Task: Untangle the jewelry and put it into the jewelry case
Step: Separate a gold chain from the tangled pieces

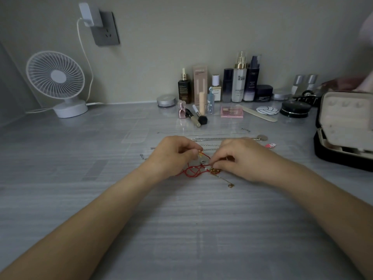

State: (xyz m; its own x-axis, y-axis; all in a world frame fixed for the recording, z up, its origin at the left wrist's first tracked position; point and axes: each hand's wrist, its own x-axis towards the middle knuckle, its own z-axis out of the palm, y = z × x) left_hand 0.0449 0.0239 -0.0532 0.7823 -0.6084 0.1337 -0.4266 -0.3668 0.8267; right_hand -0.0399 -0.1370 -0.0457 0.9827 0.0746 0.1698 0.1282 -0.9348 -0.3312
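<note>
At mid-desk, the left hand (173,156) and right hand (240,158) pinch the red-cord tangle (191,171); the bottles (239,85) bear unreadable labels.

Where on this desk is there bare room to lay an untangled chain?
Bare desk lies between the fan and the left hand, and near you between the forearms. Crowded: the bottles at the wall, the chains beside the jewelry case.

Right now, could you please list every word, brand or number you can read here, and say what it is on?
"H": start of the label on the white pump bottle; the rest is blurred.
Print too small to read: brown dropper bottle, tan box, dark blue bottle.
No other text is legible.
</note>
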